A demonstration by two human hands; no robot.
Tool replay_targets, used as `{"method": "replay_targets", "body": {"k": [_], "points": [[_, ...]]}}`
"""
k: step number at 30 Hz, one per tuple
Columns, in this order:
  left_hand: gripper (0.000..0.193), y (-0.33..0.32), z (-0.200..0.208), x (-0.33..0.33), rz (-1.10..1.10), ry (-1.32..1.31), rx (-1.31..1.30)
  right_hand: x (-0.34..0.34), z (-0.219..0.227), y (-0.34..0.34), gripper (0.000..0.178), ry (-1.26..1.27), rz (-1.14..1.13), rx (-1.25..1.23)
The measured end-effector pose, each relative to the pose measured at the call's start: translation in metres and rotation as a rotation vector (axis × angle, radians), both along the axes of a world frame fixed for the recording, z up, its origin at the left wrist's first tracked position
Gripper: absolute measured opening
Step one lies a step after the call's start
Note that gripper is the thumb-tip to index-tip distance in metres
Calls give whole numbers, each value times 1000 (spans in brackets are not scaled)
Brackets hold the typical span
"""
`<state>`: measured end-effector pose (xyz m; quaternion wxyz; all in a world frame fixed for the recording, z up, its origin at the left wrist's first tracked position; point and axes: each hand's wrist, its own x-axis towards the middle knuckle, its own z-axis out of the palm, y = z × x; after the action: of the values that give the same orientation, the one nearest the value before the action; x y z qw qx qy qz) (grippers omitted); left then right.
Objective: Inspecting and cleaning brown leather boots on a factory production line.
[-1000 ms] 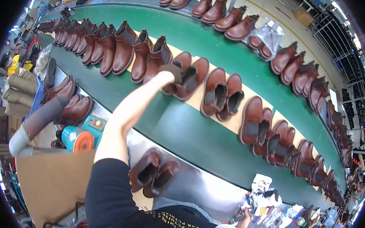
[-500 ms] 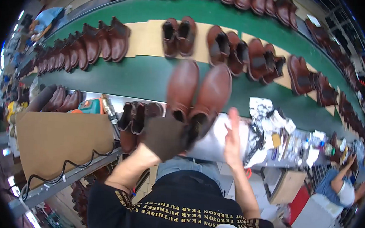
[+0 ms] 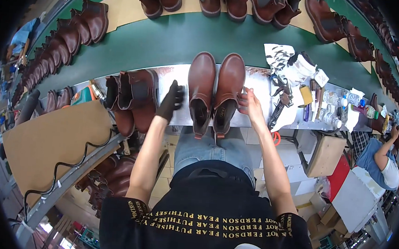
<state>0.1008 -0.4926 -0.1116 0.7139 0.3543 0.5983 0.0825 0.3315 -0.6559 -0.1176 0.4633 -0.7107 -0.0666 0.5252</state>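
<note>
Head-worn fisheye, left one of pair, looks down over black shirt (image 3: 231,199) onto metal bench (image 3: 259,82), pretty close, edges kinda bendy.

Black shirt (image 3: 218,194), dark-gloved left hand (image 3: 171,102)

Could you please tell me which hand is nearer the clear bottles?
Right: the right hand is left of the bottles; the left hand is farther left, beyond the central boots.

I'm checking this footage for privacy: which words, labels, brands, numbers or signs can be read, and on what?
Black shirt, chest and sleeves: yellow lettering, wording withheld.
Centre pair's right boot: insole mark, too small to read reliably.
Clear bottles: any labels are too small to read.
I make out nothing else legible.
</note>
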Motion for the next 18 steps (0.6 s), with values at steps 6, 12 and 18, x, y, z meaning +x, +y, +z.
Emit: {"method": "replay_targets", "body": {"k": [6, 12, 18], "points": [[79, -16, 20, 11, 18, -211, 37, 2, -12, -5, 65, 296, -84, 150], [77, -21, 84, 35, -75, -357, 19, 5, 10, -31, 52, 537, -181, 93], [88, -4, 22, 15, 77, -286, -152, -11, 60, -5, 65, 7, -19, 136]]}}
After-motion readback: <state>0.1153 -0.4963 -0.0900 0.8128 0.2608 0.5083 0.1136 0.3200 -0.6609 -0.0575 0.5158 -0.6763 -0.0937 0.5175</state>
